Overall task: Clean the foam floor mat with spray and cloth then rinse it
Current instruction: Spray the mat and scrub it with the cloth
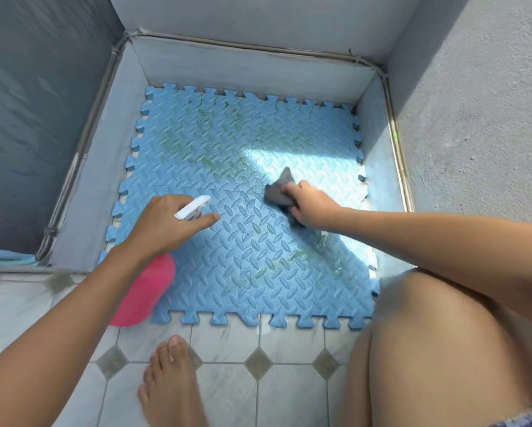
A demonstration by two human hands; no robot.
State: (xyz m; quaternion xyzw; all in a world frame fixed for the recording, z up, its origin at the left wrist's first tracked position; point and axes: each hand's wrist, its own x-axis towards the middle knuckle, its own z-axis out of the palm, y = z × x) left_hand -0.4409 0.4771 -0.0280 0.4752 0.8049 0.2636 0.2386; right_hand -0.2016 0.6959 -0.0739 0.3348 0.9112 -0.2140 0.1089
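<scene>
Head view, one frame. Surroundings: grey walls [258, 32] enclose a shallow recess on the far, left and right sides, with a metal rail [80, 167] along the left rim. A tiled floor [289, 396] with dark diamond insets occupies the near ground. A bare foot [169, 383] rests on the tiles at near centre, and a bent knee [437, 334] fills the near right, covering the mat's near-right corner.

Task item: the blue foam mat [243, 257], with a jigsaw edge and embossed pattern, lies flat in the recess, its near edge reaching the tiles. Greenish streaks show on its far half and near the centre. A sunlit patch falls across its right side.

Left hand [163, 223]: above the mat's left portion, closed around the white trigger head of a pink spray bottle [144, 294], index finger extended toward the right along the trigger. The bottle body hangs below the wrist at the mat's near-left corner; whether it touches the mat cannot be told. The forearm enters from the near left.

Right hand [310, 204]: palm down on the mat's right-centre, fingers gripped on a grey cloth [280, 189] pressed against the surface at the edge of the sunlit patch. The forearm comes in from the right, above the knee. The hands are well apart.
</scene>
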